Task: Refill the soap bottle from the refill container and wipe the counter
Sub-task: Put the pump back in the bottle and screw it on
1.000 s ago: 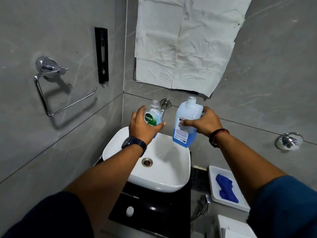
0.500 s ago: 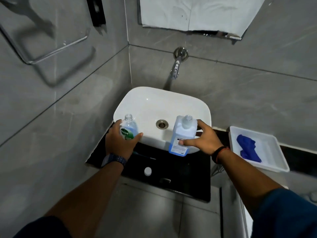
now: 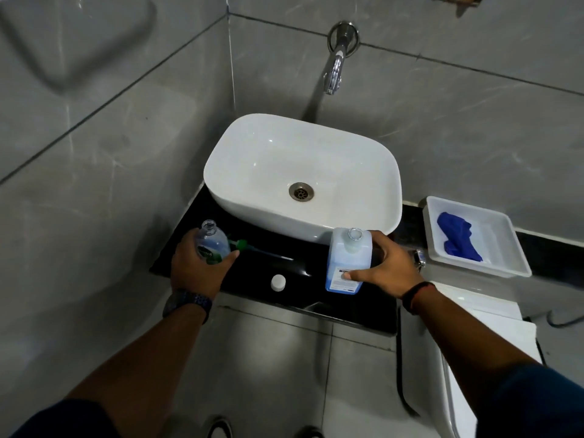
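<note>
Left hand point(image 3: 197, 270) gripping soap bottle point(image 3: 212, 243), right hand point(image 3: 387, 267) gripping refill container point(image 3: 347, 259), black counter point(image 3: 303, 270)

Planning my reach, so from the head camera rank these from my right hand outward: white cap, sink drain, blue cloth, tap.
From the right hand:
1. White cap, on the counter, leftward.
2. Blue cloth in the right tray and sink drain: too close to call.
3. Tap, on the wall.

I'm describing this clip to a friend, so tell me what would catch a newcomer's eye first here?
First, the white rounded ceramic basin on the glossy black counter, under a chrome wall spout. Then the two hands at the counter's front: the left hand grips a small clear soap bottle, the right hand a pale blue rectangular refill container, both uncapped. To the right, a bright blue cloth lies in a white plastic tray.
</note>
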The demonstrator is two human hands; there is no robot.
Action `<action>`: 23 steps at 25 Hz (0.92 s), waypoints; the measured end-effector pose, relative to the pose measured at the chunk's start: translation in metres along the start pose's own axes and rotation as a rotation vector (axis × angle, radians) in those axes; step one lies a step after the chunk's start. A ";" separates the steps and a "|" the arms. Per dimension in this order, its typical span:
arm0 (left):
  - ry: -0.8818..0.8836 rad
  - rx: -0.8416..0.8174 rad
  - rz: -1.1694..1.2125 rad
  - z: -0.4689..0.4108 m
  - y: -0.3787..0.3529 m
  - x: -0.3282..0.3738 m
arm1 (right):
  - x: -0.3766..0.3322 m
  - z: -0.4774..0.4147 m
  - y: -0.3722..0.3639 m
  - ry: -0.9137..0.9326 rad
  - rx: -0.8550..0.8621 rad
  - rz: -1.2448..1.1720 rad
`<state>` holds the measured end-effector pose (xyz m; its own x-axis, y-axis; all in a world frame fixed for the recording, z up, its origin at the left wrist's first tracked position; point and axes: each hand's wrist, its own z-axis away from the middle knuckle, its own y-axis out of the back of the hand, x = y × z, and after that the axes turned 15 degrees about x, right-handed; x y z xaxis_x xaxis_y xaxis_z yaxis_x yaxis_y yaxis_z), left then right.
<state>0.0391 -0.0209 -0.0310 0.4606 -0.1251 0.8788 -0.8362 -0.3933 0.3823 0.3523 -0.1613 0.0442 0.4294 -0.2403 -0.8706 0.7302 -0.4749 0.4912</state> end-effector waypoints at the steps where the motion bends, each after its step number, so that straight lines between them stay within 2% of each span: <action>1: 0.014 0.001 -0.009 0.000 -0.001 -0.005 | 0.008 0.001 -0.004 -0.010 0.013 0.000; 9: 0.029 -0.009 0.051 0.001 -0.011 -0.031 | 0.042 0.000 -0.021 -0.061 0.074 -0.126; 11: 0.016 -0.008 0.067 0.002 -0.012 -0.031 | 0.039 0.005 -0.019 -0.035 0.069 -0.084; 13: -0.003 -0.008 0.063 0.002 -0.012 -0.033 | 0.031 0.014 -0.018 0.059 0.171 0.083; 16: -0.022 -0.030 0.062 -0.001 -0.012 -0.036 | 0.011 0.021 -0.020 0.371 0.525 0.442; 18: -0.022 -0.038 0.056 -0.002 -0.012 -0.037 | -0.011 0.020 -0.034 0.575 0.642 0.479; 19: -0.023 -0.035 0.055 -0.003 -0.011 -0.037 | -0.023 0.018 -0.048 0.674 0.640 0.453; 21: -0.026 -0.014 0.051 -0.006 -0.008 -0.038 | -0.044 0.012 -0.082 0.791 0.525 0.350; 23: -0.038 0.018 0.031 -0.011 -0.006 -0.040 | -0.062 0.003 -0.121 0.752 0.296 0.294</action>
<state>0.0221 -0.0033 -0.0648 0.4460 -0.1718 0.8784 -0.8447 -0.4052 0.3497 0.2360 -0.0916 0.0389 0.8939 0.1864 -0.4076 0.4099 -0.7078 0.5753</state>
